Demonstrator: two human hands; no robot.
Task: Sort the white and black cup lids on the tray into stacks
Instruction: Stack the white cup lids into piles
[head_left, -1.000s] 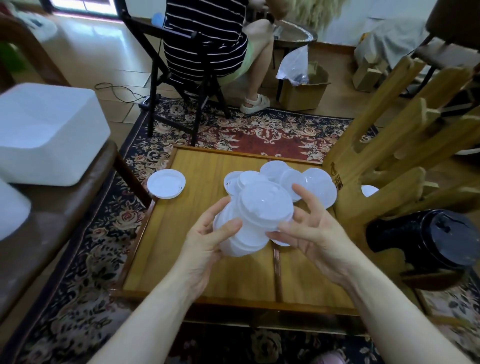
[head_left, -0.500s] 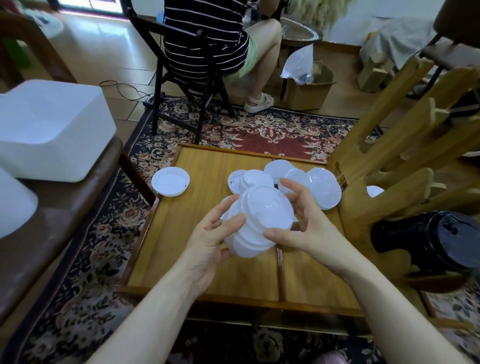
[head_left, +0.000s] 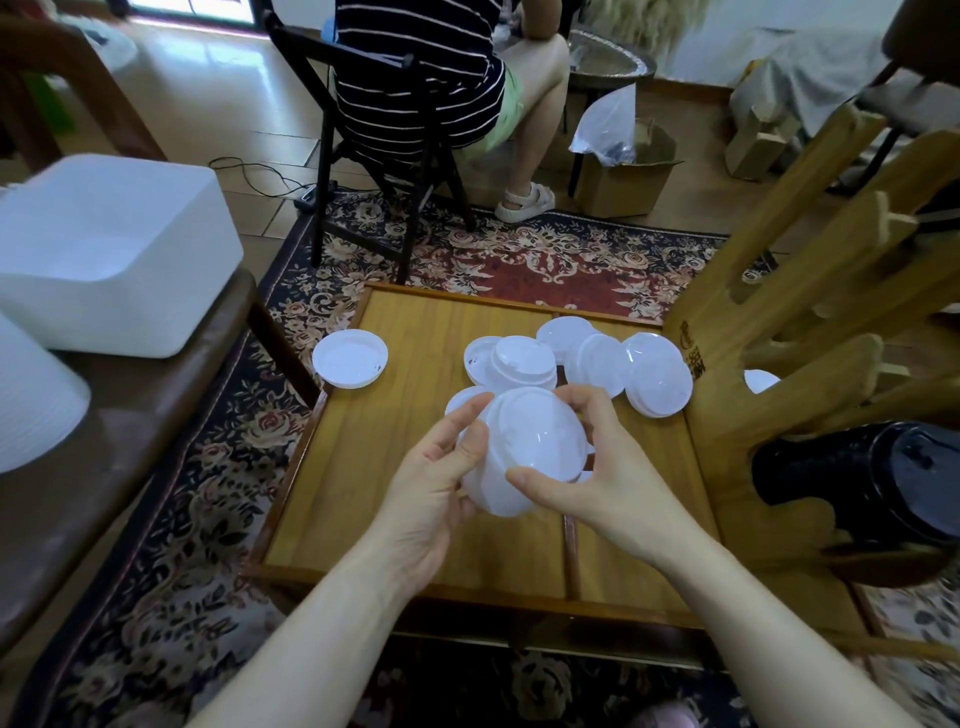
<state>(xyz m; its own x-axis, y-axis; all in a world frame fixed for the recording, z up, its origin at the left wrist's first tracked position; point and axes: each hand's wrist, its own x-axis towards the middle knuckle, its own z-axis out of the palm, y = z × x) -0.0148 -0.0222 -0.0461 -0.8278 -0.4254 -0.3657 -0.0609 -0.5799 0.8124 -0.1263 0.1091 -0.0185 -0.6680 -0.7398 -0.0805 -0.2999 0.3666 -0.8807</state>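
Patterned rug covers the floor, and on it sits the wooden tray that serves as the surface for the sorting. Above the tray's middle, both hands hold a stack of white lids, tilted so its top faces the camera. The left hand cradles the stack's side and underside, thumb pressed on the rim, its grip clamped on the stack, probably to bear the weight and keep the nested lids from sliding apart. The right hand closes on the opposite edge, thumb low and fingers curled over the far rim, its grip also clamped on the stack; this looks like squaring and seating the top lid rather than carrying.

Just beyond the stack, loose white lids lie overlapping on the tray's far half, within easy reach for adding next. One white lid rests over the tray's left rim, apart from the rest. Right of the tray, past a wooden rack, a dark stack of black lids lies on its side, apparently gathered already. Judging by this, the white pile is partly built, with several lids left to collect
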